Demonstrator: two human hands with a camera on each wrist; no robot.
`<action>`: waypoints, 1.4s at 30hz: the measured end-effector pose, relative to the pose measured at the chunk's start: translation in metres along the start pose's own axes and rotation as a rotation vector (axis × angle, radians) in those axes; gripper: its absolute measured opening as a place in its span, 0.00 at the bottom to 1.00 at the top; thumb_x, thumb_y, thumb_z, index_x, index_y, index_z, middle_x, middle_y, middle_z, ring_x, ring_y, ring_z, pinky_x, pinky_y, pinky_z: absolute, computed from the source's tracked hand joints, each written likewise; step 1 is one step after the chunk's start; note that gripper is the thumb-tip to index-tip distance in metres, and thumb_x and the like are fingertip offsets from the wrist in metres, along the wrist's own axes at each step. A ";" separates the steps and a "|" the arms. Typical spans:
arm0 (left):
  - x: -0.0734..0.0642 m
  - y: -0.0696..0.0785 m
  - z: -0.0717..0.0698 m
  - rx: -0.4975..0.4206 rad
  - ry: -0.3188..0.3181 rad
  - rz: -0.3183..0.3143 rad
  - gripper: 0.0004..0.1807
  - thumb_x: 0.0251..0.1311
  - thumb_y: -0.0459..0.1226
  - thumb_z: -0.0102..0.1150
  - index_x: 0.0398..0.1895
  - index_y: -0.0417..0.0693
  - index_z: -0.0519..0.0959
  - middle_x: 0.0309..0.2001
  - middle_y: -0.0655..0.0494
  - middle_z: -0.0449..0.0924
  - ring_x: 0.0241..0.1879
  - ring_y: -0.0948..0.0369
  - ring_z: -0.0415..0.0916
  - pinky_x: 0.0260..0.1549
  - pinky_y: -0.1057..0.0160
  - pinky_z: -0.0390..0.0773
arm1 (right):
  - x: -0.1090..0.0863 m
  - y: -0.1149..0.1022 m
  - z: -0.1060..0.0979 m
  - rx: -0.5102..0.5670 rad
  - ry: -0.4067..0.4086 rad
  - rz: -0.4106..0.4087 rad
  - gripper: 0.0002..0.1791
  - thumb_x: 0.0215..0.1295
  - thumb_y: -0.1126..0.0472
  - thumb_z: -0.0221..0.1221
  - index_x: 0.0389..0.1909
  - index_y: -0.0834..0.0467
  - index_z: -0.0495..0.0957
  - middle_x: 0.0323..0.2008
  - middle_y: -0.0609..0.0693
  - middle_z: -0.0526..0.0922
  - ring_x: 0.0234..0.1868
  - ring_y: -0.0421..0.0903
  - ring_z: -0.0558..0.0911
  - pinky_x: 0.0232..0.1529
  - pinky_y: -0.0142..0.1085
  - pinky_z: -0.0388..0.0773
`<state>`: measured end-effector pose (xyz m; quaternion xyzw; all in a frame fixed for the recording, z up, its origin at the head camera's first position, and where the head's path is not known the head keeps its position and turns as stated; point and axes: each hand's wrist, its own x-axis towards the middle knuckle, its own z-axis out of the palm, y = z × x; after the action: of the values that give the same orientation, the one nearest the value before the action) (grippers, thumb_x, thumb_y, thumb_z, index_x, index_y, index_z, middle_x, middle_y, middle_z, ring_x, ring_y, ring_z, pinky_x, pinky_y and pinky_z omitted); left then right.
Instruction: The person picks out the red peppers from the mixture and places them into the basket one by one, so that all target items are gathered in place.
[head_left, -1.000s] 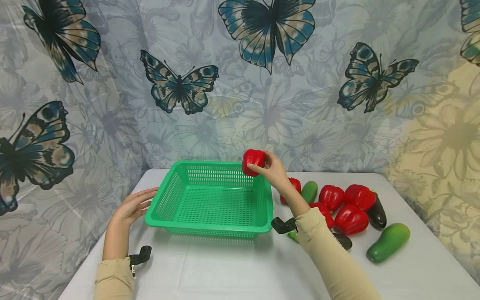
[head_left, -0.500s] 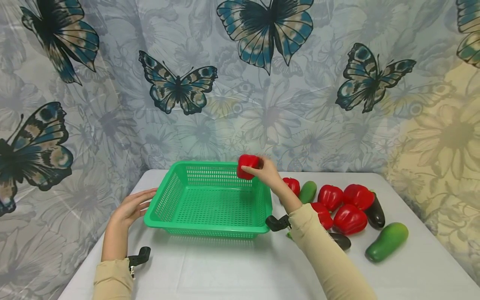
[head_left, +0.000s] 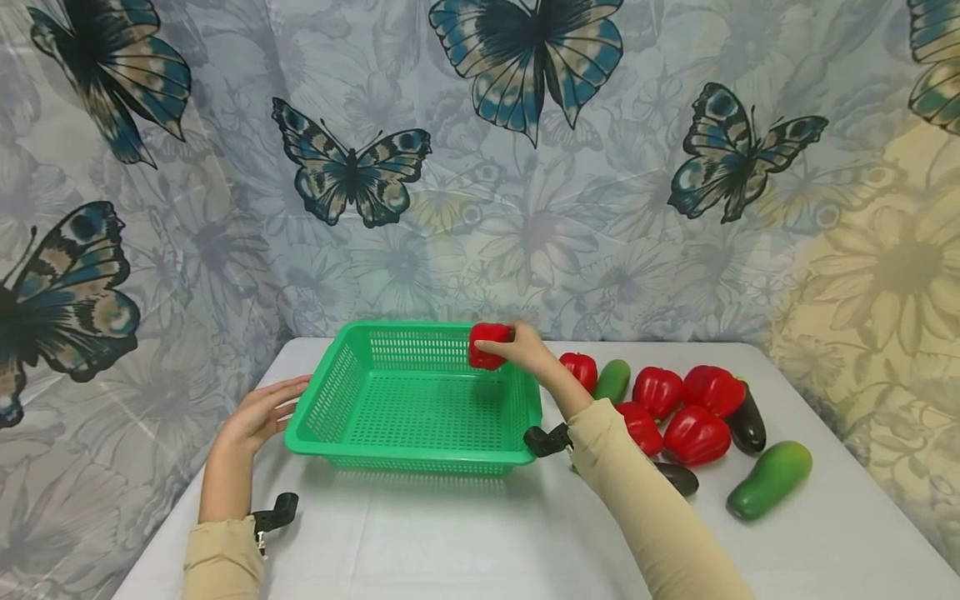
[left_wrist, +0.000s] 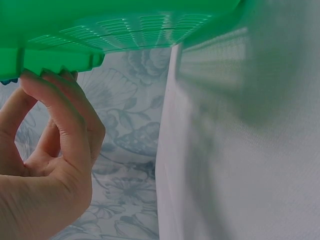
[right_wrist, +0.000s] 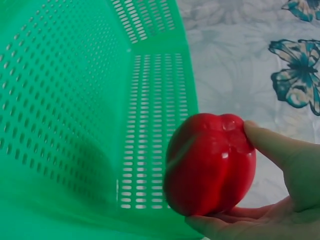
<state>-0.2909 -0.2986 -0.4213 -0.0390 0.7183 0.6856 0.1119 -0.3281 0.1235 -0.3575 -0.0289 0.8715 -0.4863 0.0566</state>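
My right hand point(head_left: 527, 346) pinches a red bell pepper point(head_left: 487, 346) between thumb and fingers, over the back right corner of a green perforated basket point(head_left: 408, 457). In the right wrist view the bell pepper point(right_wrist: 210, 162) hangs inside the basket wall point(right_wrist: 155, 125), its lobed end facing the thumb. The left hand point(head_left: 258, 417) is at the basket's left side, fingers extended and lightly bent. From the left wrist, the fingertips of that hand point(left_wrist: 65, 125) touch the basket's rim point(left_wrist: 50, 60) from outside. Nothing lies in the basket's visible part.
Right of the basket lie several red bell peppers point(head_left: 696, 436), a dark eggplant point(head_left: 747, 423), a cucumber-like green vegetable point(head_left: 612, 381) and a larger green one point(head_left: 770, 481). Another dark vegetable point(head_left: 677, 478) is partly behind the right sleeve point(head_left: 645, 500). Butterfly-print cloth point(head_left: 495, 208) hangs behind the white table point(head_left: 420, 533).
The right hand has moved left and down with the bell pepper, from above the basket's back right rim to lower over its inside. The left hand has stayed at the basket's side.
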 end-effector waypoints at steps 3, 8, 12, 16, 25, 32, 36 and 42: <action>0.002 0.000 -0.001 0.000 0.002 0.000 0.14 0.66 0.43 0.61 0.53 0.62 0.81 0.41 0.79 0.81 0.43 0.73 0.79 0.44 0.68 0.80 | 0.001 -0.001 0.000 0.004 -0.023 0.004 0.32 0.65 0.48 0.61 0.59 0.69 0.69 0.54 0.64 0.79 0.53 0.55 0.78 0.56 0.47 0.77; 0.003 0.000 -0.001 -0.005 -0.003 -0.005 0.13 0.66 0.43 0.61 0.52 0.62 0.82 0.41 0.78 0.81 0.43 0.73 0.80 0.44 0.68 0.80 | 0.006 0.003 0.004 0.002 -0.033 0.020 0.30 0.65 0.48 0.61 0.55 0.69 0.72 0.51 0.63 0.81 0.48 0.51 0.80 0.57 0.48 0.77; 0.001 0.003 0.000 0.002 -0.004 -0.007 0.12 0.66 0.43 0.60 0.51 0.63 0.82 0.40 0.79 0.81 0.43 0.73 0.80 0.43 0.69 0.80 | 0.008 0.004 0.009 0.003 -0.033 0.036 0.27 0.65 0.49 0.61 0.52 0.68 0.74 0.48 0.62 0.81 0.44 0.49 0.80 0.56 0.50 0.77; -0.001 0.004 0.001 -0.003 -0.004 -0.008 0.10 0.66 0.43 0.60 0.49 0.65 0.83 0.40 0.78 0.81 0.42 0.73 0.80 0.43 0.69 0.80 | 0.009 0.004 0.012 -0.006 -0.012 0.043 0.25 0.64 0.50 0.62 0.49 0.68 0.74 0.45 0.60 0.81 0.40 0.46 0.78 0.54 0.49 0.78; 0.001 0.001 -0.001 -0.001 -0.006 -0.009 0.10 0.66 0.43 0.60 0.49 0.65 0.83 0.41 0.79 0.80 0.43 0.73 0.79 0.44 0.69 0.80 | 0.010 0.004 0.016 -0.102 0.013 0.045 0.22 0.62 0.51 0.64 0.42 0.67 0.75 0.34 0.54 0.79 0.33 0.42 0.74 0.46 0.44 0.79; 0.000 0.000 0.000 -0.001 -0.007 -0.010 0.10 0.66 0.44 0.60 0.48 0.66 0.83 0.41 0.79 0.80 0.43 0.73 0.79 0.44 0.68 0.80 | 0.010 0.003 0.017 -0.143 -0.020 0.062 0.24 0.62 0.49 0.64 0.44 0.68 0.76 0.38 0.56 0.81 0.35 0.44 0.77 0.49 0.44 0.80; -0.001 0.002 0.001 -0.008 -0.011 -0.009 0.09 0.67 0.43 0.60 0.47 0.66 0.83 0.41 0.79 0.81 0.43 0.74 0.79 0.44 0.69 0.80 | 0.011 0.003 0.018 -0.150 -0.031 0.067 0.24 0.62 0.49 0.64 0.44 0.67 0.77 0.38 0.56 0.81 0.36 0.45 0.77 0.46 0.41 0.79; -0.001 0.002 0.000 -0.013 -0.011 -0.013 0.10 0.66 0.43 0.60 0.49 0.65 0.83 0.41 0.79 0.81 0.42 0.74 0.79 0.44 0.69 0.80 | 0.012 0.003 0.021 -0.157 -0.033 0.114 0.28 0.61 0.49 0.64 0.50 0.68 0.72 0.45 0.59 0.79 0.41 0.47 0.76 0.53 0.46 0.78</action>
<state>-0.2899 -0.2983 -0.4187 -0.0405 0.7128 0.6898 0.1201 -0.3374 0.1057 -0.3719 0.0083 0.9061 -0.4119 0.0962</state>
